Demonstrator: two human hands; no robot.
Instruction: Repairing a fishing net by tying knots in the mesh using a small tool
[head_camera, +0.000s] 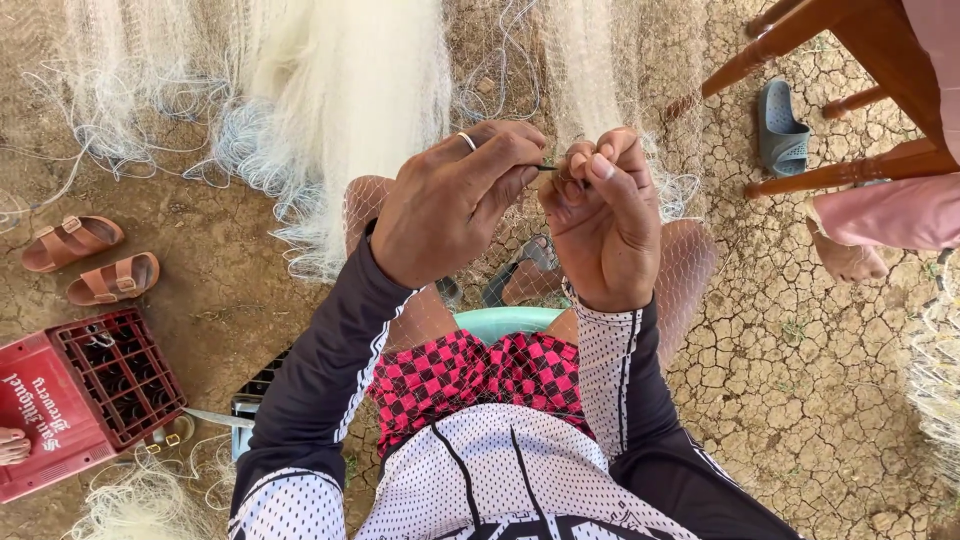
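**A:** What are your hands doing?

**B:** Your left hand (450, 205), a ring on one finger, pinches a thin dark needle (546, 167) between thumb and fingertips. Your right hand (600, 215) is curled nearly closed just beside it, fingertips gripping the needle's other end and a bit of net (340, 90).

**A:** Where is the net?

**B:** It drapes over your knees and lap, and piles white on the cracked dirt ahead.

**A:** What else is near?

**B:** Brown sandals (95, 262) and a red crate (85, 395) lie to your left. A grey sandal (780, 128), a wooden chair (830, 40) and another person's foot (845, 258) are to your right.
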